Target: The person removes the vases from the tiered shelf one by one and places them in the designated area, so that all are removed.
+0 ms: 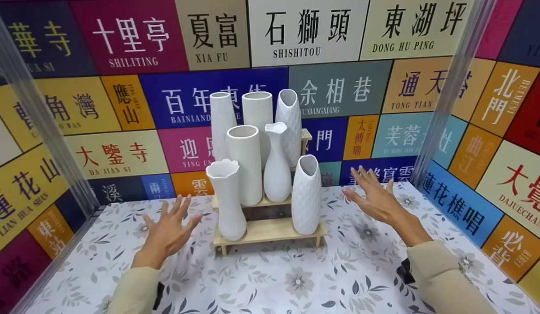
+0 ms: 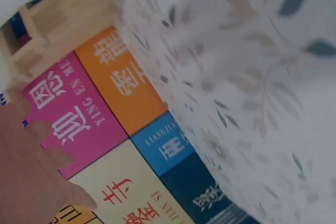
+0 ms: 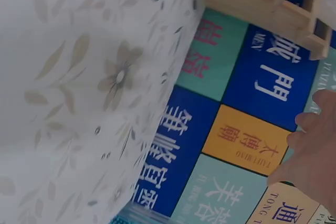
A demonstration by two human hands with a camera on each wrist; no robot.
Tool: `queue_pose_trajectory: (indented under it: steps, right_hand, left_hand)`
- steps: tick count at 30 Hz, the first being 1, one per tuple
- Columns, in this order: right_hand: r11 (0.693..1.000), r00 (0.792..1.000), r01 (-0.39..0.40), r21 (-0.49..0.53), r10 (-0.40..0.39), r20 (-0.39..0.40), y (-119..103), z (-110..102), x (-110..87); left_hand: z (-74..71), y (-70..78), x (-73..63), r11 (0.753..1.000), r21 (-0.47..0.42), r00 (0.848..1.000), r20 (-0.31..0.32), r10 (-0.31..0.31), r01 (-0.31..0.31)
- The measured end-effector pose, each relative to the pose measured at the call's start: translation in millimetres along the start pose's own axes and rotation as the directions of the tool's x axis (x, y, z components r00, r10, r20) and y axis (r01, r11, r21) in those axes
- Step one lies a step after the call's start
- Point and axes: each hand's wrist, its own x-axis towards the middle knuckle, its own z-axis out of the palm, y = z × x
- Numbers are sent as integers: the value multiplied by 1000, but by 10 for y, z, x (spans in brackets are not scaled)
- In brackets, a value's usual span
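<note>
A stepped wooden stand (image 1: 270,232) carries several white vases, all upright. On its lowest step are a vase with a scalloped rim (image 1: 226,200) at left and a quilted, slant-mouthed vase (image 1: 306,196) at right. One step up are a ribbed cylindrical vase (image 1: 245,168) and a slim-necked bottle vase (image 1: 277,168). Three taller vases, one of them ribbed (image 1: 258,109), rise at the back, their lower parts partly hidden. My left hand (image 1: 165,231) is left of the stand, fingers spread, holding nothing. To the right, my right hand (image 1: 376,198) also has its fingers extended, apart from the vases.
A white cloth with grey flowers and leaves (image 1: 298,281) covers the table. Behind and on both sides stand walls of coloured sign panels (image 1: 309,32). Clear upright posts (image 1: 444,91) mark the back corners.
</note>
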Motion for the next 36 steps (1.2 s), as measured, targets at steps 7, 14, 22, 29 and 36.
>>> queue_pose_trajectory:
  steps: [7,14,22,29,36]
  right_hand:
    - [937,995,79,339,-55,-80,-184,2,-114]
    - [766,983,181,617,-120,-139,-390,108,-201]
    - [563,974,226,795,-122,-190,-532,312,-203]
    - [428,976,219,877,-86,-201,-601,408,-180]
    - [440,987,158,884,-75,-139,-700,461,-76]
  left_hand:
    - [-40,154,-120,973,-229,999,8,-35,36]
    - [2,258,-241,892,-448,997,-11,-80,67]
    - [225,375,-276,728,-685,992,-72,-108,29]
    - [401,392,-262,567,-823,985,-67,-157,34]
    - [568,371,-263,401,-905,982,76,-173,140]
